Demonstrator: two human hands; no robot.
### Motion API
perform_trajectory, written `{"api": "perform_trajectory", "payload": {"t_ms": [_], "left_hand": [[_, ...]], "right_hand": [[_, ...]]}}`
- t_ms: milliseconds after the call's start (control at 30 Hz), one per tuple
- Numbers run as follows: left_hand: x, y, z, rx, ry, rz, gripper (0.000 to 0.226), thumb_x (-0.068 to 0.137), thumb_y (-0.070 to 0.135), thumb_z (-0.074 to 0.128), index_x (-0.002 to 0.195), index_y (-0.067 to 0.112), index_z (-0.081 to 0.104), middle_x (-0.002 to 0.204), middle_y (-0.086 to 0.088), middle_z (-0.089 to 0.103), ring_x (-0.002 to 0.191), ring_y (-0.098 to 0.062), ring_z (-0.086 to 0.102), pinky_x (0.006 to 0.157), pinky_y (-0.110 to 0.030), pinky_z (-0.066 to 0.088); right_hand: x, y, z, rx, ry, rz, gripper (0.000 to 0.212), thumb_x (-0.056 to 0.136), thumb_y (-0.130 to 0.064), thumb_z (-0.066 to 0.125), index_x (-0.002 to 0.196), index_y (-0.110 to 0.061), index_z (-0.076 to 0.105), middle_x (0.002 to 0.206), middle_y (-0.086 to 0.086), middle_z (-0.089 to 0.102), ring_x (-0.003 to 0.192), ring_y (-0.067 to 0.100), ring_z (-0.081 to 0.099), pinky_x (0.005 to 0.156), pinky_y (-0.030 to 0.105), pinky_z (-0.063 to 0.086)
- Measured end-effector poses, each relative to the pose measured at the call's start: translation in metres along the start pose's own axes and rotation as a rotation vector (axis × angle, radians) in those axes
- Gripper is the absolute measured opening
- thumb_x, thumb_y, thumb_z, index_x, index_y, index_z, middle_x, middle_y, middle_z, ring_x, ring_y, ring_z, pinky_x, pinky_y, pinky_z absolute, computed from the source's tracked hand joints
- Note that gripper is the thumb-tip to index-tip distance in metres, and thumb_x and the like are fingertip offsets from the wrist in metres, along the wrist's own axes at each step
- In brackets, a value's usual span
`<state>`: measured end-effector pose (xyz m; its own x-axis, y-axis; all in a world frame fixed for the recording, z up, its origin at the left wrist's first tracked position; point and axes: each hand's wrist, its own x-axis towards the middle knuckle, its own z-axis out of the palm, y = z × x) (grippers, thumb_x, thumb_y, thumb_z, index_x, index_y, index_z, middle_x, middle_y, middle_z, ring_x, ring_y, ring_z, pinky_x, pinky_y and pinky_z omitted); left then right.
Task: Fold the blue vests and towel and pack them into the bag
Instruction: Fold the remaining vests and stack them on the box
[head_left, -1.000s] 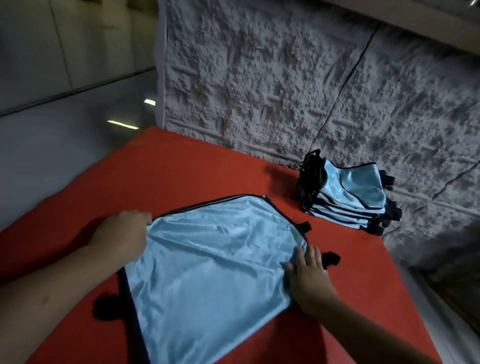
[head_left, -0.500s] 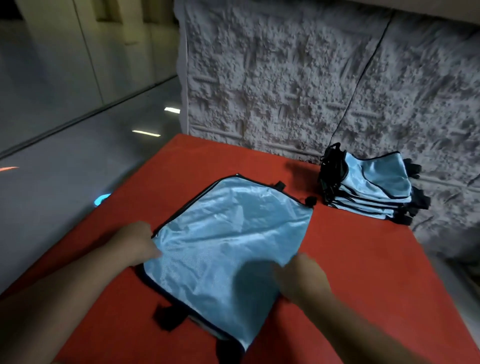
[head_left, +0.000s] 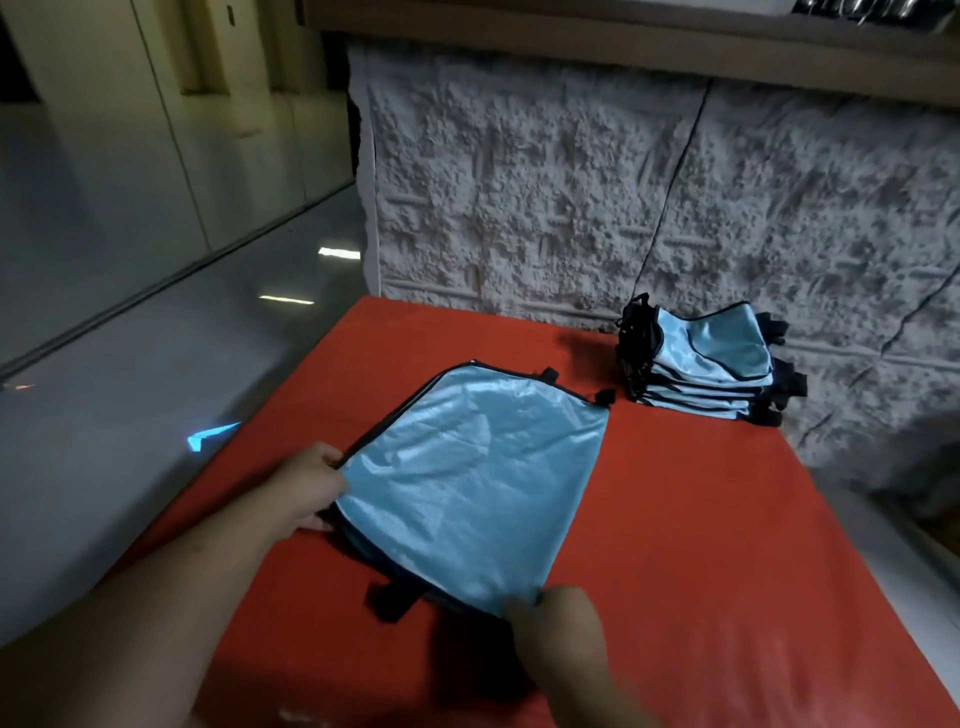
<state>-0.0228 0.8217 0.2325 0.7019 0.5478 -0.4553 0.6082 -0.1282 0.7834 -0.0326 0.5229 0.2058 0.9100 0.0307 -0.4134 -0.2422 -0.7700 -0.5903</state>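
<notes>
1. On the red counter (head_left: 701, 519), a folded blue vest (head_left: 467, 483) lies between both hands.
2. Left hand (head_left: 306, 488) grips its left edge.
3. Right hand (head_left: 561, 618) pinches its near corner.
4. Stacked folded vests (head_left: 706, 364) sit well apart, by the wall.

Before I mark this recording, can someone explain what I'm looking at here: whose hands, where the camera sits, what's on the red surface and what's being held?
There is no machine: a person works bare-handed, filmed by a camera on their head looking down. The left hand grips the left edge of a light blue vest lying on the red table. The right hand pinches its near corner with the fingers. A stack of folded vests sits at the far right, by the rough white wall. No bag or towel is visible.
</notes>
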Motion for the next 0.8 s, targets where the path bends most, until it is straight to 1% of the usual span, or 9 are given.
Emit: {"api": "perform_trajectory", "payload": {"t_ms": [67, 167, 267, 367, 400, 500, 600, 700, 800], "left_hand": [[-0.006, -0.002, 0.001, -0.036, -0.007, 0.004, 0.029, 0.089, -0.003, 0.055, 0.106, 0.021, 0.051, 0.098, -0.014, 0.064, 0.08, -0.025, 0.06, 0.06, -0.035, 0.053], [-0.017, -0.002, 0.007, -0.094, -0.012, -0.004, 0.022, 0.089, -0.003, 0.057, 0.095, 0.016, 0.05, 0.094, -0.015, 0.06, 0.079, -0.027, 0.059, 0.06, -0.036, 0.054], [-0.039, -0.006, 0.02, -0.112, -0.075, -0.027, 0.019, 0.091, -0.002, 0.059, 0.085, 0.014, 0.051, 0.093, -0.015, 0.061, 0.081, -0.027, 0.06, 0.06, -0.038, 0.057], [-0.064, -0.021, 0.037, -0.118, -0.153, -0.079, 0.018, 0.093, -0.003, 0.06, 0.082, 0.011, 0.055, 0.09, -0.016, 0.064, 0.077, -0.027, 0.062, 0.055, -0.035, 0.056], [-0.07, -0.026, 0.042, -0.127, -0.165, -0.094, 0.018, 0.093, -0.004, 0.06, 0.083, 0.01, 0.056, 0.087, -0.016, 0.064, 0.073, -0.026, 0.061, 0.053, -0.034, 0.056], [-0.087, -0.036, 0.051, -0.165, -0.202, -0.113, 0.01, 0.091, -0.002, 0.067, 0.087, 0.006, 0.062, 0.083, -0.015, 0.064, 0.068, -0.023, 0.061, 0.051, -0.031, 0.055], [-0.103, -0.034, 0.054, -0.209, -0.244, -0.07, 0.012, 0.09, 0.001, 0.072, 0.099, -0.004, 0.068, 0.091, -0.019, 0.07, 0.078, -0.027, 0.065, 0.059, -0.034, 0.057], [-0.12, -0.025, 0.053, -0.342, -0.258, -0.016, 0.023, 0.09, -0.016, 0.048, 0.102, -0.015, 0.068, 0.097, -0.028, 0.069, 0.085, -0.035, 0.065, 0.064, -0.04, 0.055], [-0.13, -0.024, 0.048, -0.409, -0.323, 0.039, 0.056, 0.073, -0.03, 0.022, 0.106, -0.016, 0.066, 0.105, -0.032, 0.07, 0.099, -0.043, 0.068, 0.075, -0.044, 0.059]], "right_hand": [[0.004, 0.009, -0.011, 0.134, 0.049, 0.019, 0.038, 0.08, -0.032, 0.073, 0.055, -0.007, 0.06, 0.038, -0.003, 0.046, 0.049, 0.015, 0.051, 0.046, 0.026, 0.034], [0.009, 0.025, -0.028, 0.391, 0.039, 0.092, 0.03, 0.077, -0.018, 0.082, 0.058, -0.001, 0.066, 0.044, 0.003, 0.052, 0.042, 0.018, 0.05, 0.046, 0.028, 0.039], [0.009, 0.037, -0.047, 0.514, 0.044, 0.123, 0.018, 0.074, -0.009, 0.082, 0.076, 0.003, 0.068, 0.056, 0.014, 0.062, 0.048, 0.026, 0.06, 0.05, 0.041, 0.052], [0.005, 0.049, -0.066, 0.527, 0.171, 0.099, 0.042, 0.071, -0.009, 0.083, 0.102, -0.016, 0.055, 0.068, 0.013, 0.069, 0.053, 0.029, 0.066, 0.049, 0.036, 0.053], [0.003, 0.053, -0.072, 0.53, 0.199, 0.075, 0.041, 0.073, -0.006, 0.082, 0.1, -0.017, 0.053, 0.064, 0.012, 0.068, 0.051, 0.027, 0.062, 0.047, 0.033, 0.048], [-0.004, 0.067, -0.089, 0.607, 0.133, 0.03, 0.016, 0.082, -0.004, 0.079, 0.085, -0.005, 0.063, 0.05, 0.011, 0.057, 0.043, 0.018, 0.049, 0.046, 0.025, 0.038], [-0.019, 0.083, -0.11, 0.684, 0.043, 0.02, 0.028, 0.095, -0.007, 0.066, 0.07, 0.002, 0.062, 0.042, 0.008, 0.044, 0.03, 0.011, 0.034, 0.037, 0.015, 0.028], [-0.027, 0.084, -0.129, 0.809, -0.028, 0.033, 0.032, 0.097, -0.001, 0.056, 0.066, 0.006, 0.061, 0.044, 0.009, 0.042, 0.033, 0.014, 0.036, 0.041, 0.02, 0.029], [-0.038, 0.08, -0.145, 1.036, -0.199, 0.051, 0.028, 0.071, 0.01, 0.037, 0.05, 0.005, 0.054, 0.051, 0.013, 0.043, 0.046, 0.019, 0.036, 0.051, 0.03, 0.03]]}}
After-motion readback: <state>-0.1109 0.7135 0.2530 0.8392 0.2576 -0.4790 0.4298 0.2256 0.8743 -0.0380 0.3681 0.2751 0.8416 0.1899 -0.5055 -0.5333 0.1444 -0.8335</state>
